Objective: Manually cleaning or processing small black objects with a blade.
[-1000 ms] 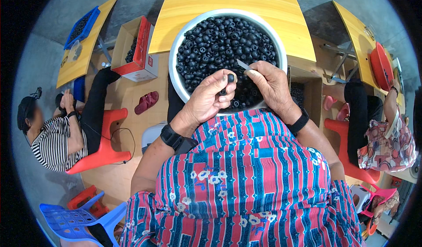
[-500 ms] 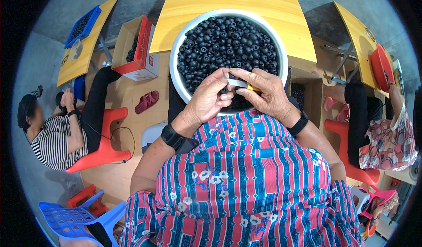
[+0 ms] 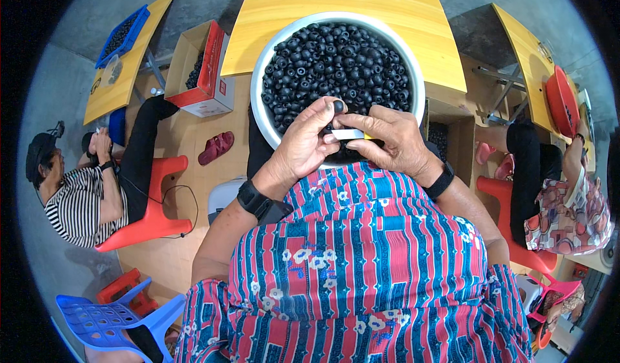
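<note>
Black-and-white stripes are covering the top of a person (image 3: 87, 211) who is sitting well left of the wide silver metal basin (image 3: 257, 95). Upper left of the basin, a shallow blue plastic crate (image 3: 123, 35) is holding small dark pieces. Nearer the basin's left side, an open red-and-white cardboard box (image 3: 212, 59) is standing, and dark red slippers (image 3: 216, 148) are lying lower down. Small black round pieces (image 3: 336, 59), many showing ring-like hollow ends, are filling the basin. Over its near side, the bare left hand (image 3: 303, 140) is pinching one round black piece (image 3: 338, 106) at its fingertips. Beside it, the bare right hand (image 3: 394, 140) is gripping a short knife (image 3: 349, 134) with a pale blade and yellow handle; I cannot tell whether the blade is touching the left fingers. Right of the basin, an open brown cardboard carton (image 3: 460, 146) is standing; well farther right, a round red plastic tub (image 3: 560, 101) is resting near another person (image 3: 568, 217) in a patterned top.
</note>
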`<state>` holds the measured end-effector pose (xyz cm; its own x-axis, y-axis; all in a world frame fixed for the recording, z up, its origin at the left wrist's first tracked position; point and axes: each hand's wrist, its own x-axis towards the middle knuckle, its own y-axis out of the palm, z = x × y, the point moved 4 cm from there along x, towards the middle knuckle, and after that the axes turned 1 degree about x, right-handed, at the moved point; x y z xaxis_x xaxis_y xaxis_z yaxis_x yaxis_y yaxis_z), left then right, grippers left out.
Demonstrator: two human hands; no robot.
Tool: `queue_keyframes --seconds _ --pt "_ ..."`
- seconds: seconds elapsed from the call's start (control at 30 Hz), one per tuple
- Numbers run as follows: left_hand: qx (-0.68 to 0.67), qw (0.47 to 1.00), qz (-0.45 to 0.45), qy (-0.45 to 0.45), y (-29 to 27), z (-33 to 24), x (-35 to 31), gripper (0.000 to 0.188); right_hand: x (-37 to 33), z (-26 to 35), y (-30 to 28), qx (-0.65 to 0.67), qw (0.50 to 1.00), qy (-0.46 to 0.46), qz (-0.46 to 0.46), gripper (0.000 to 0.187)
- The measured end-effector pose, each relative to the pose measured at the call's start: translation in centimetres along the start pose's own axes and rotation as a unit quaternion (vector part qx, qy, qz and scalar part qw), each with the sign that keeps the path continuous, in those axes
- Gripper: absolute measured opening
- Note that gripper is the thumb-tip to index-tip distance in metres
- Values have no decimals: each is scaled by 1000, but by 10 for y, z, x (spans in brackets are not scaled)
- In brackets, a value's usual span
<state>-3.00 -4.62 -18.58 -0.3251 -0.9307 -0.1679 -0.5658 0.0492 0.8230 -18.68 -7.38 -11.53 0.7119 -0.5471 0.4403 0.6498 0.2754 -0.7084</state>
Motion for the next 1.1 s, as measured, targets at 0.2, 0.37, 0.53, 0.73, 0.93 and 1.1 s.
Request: queue_keyframes --seconds 0.2,0.37,0.53,0.73,0.93,1.1 --pt "44 999 1 9 8 -1 -1 18 -3 -7 -2 -19 998 24 -46 25" --pt "49 998 30 4 8 0 -2 18 -2 -6 -3 -27 998 45 -47 24" --pt "47 998 51 6 8 1 -2 18 -1 -6 -4 -29 997 44 -52 24" --pt "52 997 60 3 9 1 -2 19 -1 -7 -4 -34 997 51 -53 23" --pt "57 996 61 3 8 0 -4 19 -1 -7 -2 -31 997 53 -54 23" --pt "60 997 55 -16 13 1 -6 19 -4 -21 0 11 987 108 -114 21"
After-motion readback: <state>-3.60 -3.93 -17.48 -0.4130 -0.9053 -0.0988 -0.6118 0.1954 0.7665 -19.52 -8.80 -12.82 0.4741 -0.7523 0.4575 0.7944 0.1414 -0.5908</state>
